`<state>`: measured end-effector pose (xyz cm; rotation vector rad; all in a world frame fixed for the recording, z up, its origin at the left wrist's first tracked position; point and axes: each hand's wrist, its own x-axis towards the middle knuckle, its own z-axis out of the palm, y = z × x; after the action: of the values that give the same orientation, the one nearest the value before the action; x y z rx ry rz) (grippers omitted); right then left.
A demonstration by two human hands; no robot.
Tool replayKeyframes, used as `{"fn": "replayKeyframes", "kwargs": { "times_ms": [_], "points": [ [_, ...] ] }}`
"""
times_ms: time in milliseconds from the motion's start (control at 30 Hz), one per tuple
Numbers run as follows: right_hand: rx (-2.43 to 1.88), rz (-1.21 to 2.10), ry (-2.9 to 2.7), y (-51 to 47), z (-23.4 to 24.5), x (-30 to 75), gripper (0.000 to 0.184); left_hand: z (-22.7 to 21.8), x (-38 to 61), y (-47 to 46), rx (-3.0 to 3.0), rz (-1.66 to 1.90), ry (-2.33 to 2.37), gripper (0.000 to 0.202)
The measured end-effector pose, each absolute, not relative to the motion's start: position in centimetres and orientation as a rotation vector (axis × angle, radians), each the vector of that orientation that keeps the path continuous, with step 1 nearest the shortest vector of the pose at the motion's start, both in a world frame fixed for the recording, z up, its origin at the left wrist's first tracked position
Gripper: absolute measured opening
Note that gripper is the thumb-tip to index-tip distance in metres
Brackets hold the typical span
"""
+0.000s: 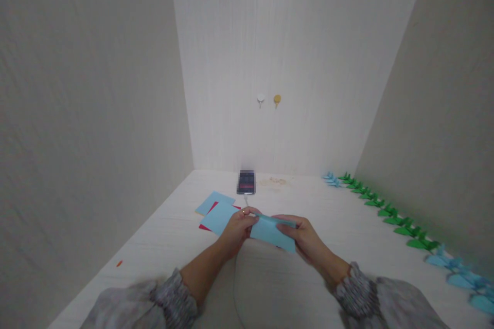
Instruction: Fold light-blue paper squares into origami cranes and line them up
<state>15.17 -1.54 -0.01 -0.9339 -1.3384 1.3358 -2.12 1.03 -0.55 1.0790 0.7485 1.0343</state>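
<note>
A light blue sheet of paper (270,231), folded over along its upper edge, is held up between my two hands above the white table. My left hand (239,227), with a ring on one finger, pinches its left end, thumb on top. At the right end, my right hand (299,234) grips the paper with its thumb on the near face and fingers behind. Left of my left hand lie loose blue sheets (218,217), with red paper (204,227) showing from under them. The fingertips behind the held sheet are hidden.
A phone (247,182), its screen blurred, stands near the back wall with a cable (234,288) running toward me. Along the right wall lies a row of green folded paper pieces (389,212) and blue ones (459,278). A small orange item (119,263) lies at left. Two hooks (277,99) are on the wall.
</note>
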Motion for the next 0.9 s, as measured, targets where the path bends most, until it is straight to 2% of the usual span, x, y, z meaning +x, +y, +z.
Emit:
{"fn": "replayKeyframes", "kwargs": {
  "times_ms": [200,400,467,567,600,733,900],
  "points": [
    [-0.939,1.234,-1.418,-1.1,-0.6,15.4,0.022,0.4,-2.1,0.3,1.019,0.876,0.768,0.05],
    [-0.872,1.154,-1.685,-1.1,-0.5,15.7,0.021,-0.5,-2.2,0.5,1.195,0.857,0.765,0.051],
    [-0.852,1.137,-1.763,-1.3,0.0,15.8,0.028,-0.8,-2.3,0.9,1.201,0.922,0.787,0.05],
    [-0.772,1.203,-1.781,-1.8,1.0,15.9,0.051,-0.9,-2.3,1.2,1.224,1.016,0.818,0.049],
    [-0.774,1.208,-1.769,-1.8,1.3,16.0,0.052,-1.0,-2.2,1.3,1.244,1.035,0.824,0.049],
    [-1.018,1.127,-1.633,-1.6,1.3,15.8,0.034,-1.2,-2.1,1.0,1.398,0.991,0.807,0.051],
    [-1.125,1.266,-1.668,-1.2,0.0,15.2,0.027,-1.9,-1.9,0.7,1.579,0.909,0.784,0.059]
  ]
}}
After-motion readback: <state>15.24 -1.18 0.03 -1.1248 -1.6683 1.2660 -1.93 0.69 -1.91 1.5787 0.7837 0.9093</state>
